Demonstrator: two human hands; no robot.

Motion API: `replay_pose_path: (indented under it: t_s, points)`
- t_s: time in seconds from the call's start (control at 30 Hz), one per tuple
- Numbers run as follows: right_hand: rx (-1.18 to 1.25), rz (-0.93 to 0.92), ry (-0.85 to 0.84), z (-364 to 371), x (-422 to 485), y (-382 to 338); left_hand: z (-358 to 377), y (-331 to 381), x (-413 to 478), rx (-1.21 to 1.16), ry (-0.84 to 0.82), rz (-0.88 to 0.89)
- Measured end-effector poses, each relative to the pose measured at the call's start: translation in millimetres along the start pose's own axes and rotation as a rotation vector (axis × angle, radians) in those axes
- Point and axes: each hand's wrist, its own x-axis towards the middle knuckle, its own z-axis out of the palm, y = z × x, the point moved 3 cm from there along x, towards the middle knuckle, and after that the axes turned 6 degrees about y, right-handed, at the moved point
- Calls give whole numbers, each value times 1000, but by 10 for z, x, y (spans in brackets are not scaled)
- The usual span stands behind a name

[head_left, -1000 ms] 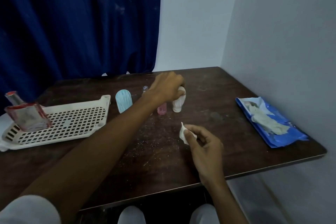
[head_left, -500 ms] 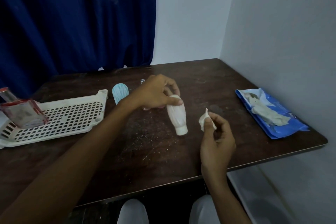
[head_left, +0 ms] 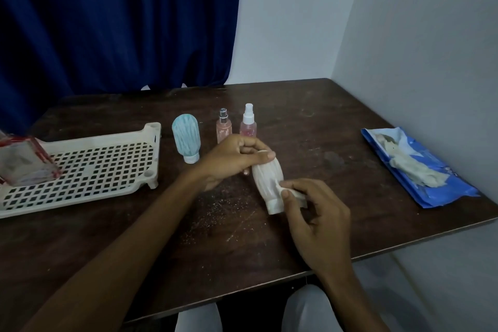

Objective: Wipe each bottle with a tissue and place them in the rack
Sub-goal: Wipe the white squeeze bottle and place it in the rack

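Head view: the white bottle [head_left: 266, 178] is held just above the middle of the dark table [head_left: 188, 250], between the two hands. Its long axis runs from far to near, leaning a little to the right, with the cap end pointing near and the rounded end far. Its body is pale, ribbed lengthwise, bulging in the middle and narrowing to a short plain cap. The left hand [head_left: 231, 159] has its fingers and thumb curled round the far, rounded end. The right hand [head_left: 315, 218] pinches a small crumpled tissue [head_left: 296, 194] between thumb and forefinger, pressed to the bottle's right side close to the cap. Far of the hands stand a blue bottle [head_left: 186, 140] on its cap and two pink spray bottles [head_left: 223, 127]. The perforated rack [head_left: 80, 170] lies at left.
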Motion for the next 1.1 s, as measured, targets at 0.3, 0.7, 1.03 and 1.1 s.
replay_pose_path:
  t_s: [0.3,0.7,1.03,1.1]
  points:
    - [-71,-71,-15,83,-26,8,367,-72,-129,-313,74,-15]
    - [13,114,125,-13,-3,21,491,-139,-166,-1006,133,-242]
    - [5,139,13,120,-64,-59,465,-150,-173,-1108,136,-328]
    - [-32,94,5,145,-73,-74,455,-144,-179,-1110,114,-316]
